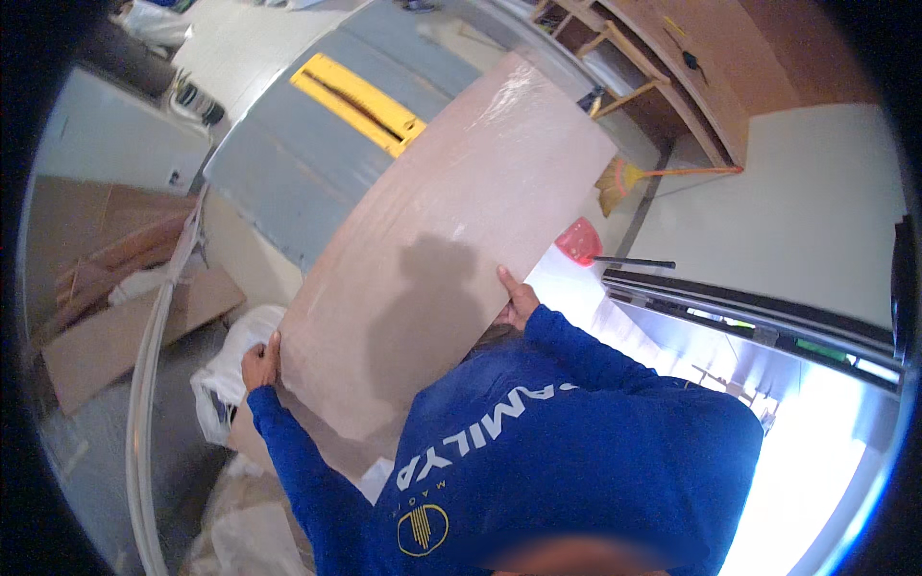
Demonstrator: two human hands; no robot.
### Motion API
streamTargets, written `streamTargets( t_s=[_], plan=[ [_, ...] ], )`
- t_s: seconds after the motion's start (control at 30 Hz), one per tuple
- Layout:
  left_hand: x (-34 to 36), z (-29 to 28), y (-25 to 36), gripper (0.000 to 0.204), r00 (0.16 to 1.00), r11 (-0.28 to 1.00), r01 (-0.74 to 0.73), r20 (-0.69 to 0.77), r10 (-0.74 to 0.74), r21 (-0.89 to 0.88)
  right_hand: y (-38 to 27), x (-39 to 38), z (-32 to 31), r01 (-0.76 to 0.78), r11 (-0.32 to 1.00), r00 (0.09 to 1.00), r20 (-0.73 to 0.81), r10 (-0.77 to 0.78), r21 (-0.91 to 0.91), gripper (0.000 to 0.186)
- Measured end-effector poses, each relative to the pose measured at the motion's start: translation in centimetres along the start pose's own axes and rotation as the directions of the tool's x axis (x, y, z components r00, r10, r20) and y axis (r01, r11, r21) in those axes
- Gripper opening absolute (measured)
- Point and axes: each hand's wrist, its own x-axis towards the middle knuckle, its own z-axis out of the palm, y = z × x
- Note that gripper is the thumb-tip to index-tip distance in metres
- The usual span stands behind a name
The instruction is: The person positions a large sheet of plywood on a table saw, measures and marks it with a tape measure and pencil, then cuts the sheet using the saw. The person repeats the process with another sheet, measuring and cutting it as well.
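A large, pale pinkish-brown sheet that looks like thin plywood stretches from in front of my body to the far right. Its far part overlaps a grey worktable, with a long yellow plate set in it. That plate has a dark slot and lies beside the sheet's left edge. My left hand grips the near left edge, fingers curled around it and partly hidden. At the right edge, my right hand has its thumb on top and its other fingers underneath. My shadow falls across the sheet.
Brown board offcuts and a white plastic bag lie at left. A pale pole runs alongside. To the right are a broom, a red dustpan and a wooden cabinet. A dark-framed doorway lets in bright light.
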Motion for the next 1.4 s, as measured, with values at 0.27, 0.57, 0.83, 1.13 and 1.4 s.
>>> streamTargets(
  t_s=[0.27, 0.57, 0.83, 1.13, 1.4],
  plan=[
    [2.2, 1.7, 3.6, 0.083, 0.991, 0.985, -0.006, 0.132, 0.029, -0.172, -0.3, 0.0, -1.6, -0.016, 1.0, 0.996, 0.093, 0.016, -0.004, 0.085],
    [1.4, 2.3, 3.3, 0.071, 0.994, 0.954, 0.052, 0.108, -0.021, -0.296, -18.1, 2.8, -18.8, 0.468, 0.781, 0.615, -0.482, -0.624, -0.414, 0.051],
    [1.3, 0.9, 3.4, 0.065, 0.962, 0.951, 0.255, 0.144, -0.232, -0.174, -40.8, 13.0, -23.6, 0.708, 0.611, 0.526, -0.313, -0.791, -0.353, 0.052],
    [0.3, -0.4, 3.2, 0.063, 0.958, 0.954, 0.269, 0.068, -0.279, 0.13, -41.0, 35.0, -32.2, 0.255, 0.341, 0.961, 0.2, -0.189, -0.905, 0.032],
    [-0.1, -1.0, 1.9, 0.054, 0.902, 0.902, 0.423, 0.053, -0.429, 0.087, -41.5, 37.9, -29.6, 0.113, 0.277, 0.992, 0.092, -0.086, -0.954, 0.03]
  ],
)
